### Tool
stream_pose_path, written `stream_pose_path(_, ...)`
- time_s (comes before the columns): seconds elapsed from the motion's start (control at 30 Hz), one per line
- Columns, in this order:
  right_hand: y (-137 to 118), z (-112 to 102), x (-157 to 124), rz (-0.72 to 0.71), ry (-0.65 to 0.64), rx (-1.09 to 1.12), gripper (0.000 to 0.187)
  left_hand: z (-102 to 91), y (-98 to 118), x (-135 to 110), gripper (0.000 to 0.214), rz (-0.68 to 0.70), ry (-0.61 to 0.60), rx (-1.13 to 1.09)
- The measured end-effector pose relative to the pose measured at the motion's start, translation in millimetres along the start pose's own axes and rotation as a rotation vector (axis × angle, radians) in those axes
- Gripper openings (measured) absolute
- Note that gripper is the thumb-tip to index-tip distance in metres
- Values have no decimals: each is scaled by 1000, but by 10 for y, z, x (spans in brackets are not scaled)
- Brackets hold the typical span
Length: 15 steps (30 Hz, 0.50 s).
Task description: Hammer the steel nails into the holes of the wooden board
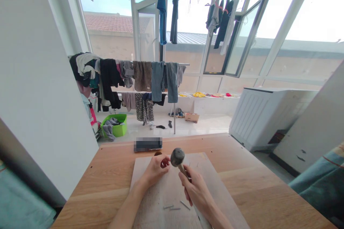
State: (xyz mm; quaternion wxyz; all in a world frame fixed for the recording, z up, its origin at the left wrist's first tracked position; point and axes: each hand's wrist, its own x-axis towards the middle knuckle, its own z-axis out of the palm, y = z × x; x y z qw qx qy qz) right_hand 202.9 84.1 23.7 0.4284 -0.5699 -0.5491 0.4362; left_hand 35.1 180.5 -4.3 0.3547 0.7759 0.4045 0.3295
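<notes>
My right hand (pixel 195 184) is wrapped round the handle of a mallet (pixel 177 157), its dark rounded head raised over a pale board (pixel 156 200). My left hand (pixel 159 164) is just left of the mallet head, over the board's far part, fingers curled; whatever they pinch is hidden or too small to make out. A dark round thing (pixel 158 153) shows partly behind that hand. Several loose nails, including one nail (pixel 185 205) lying slantwise, rest on the near part of the board. Thin upright marks, perhaps nails, show faintly right of the mallet.
The board lies on a wooden table (pixel 249 175). A dark, blurred-out box (pixel 148 144) sits near its far edge. Beyond are a clothes rack (pixel 174 118) hung with laundry, a green basin (pixel 122 127) and a white appliance (pixel 252 114) at the right. Walls stand on both sides.
</notes>
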Motion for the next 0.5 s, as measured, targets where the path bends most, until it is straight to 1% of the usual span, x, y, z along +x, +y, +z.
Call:
stream_pose_path(0.2, -17, 32, 18, -7, -8, -20, 29, 2, -2, 4, 18, 27, -6, -5)
stream_pose_path(0.33, -11, 62, 0, -25, -18, -53, 23, -2, 9, 7, 17, 28, 6, 8)
stream_pose_path(0.5, 35, 121, 18, -22, -33, -94, 17, -23, 67, -14, 22, 60, 25, -3)
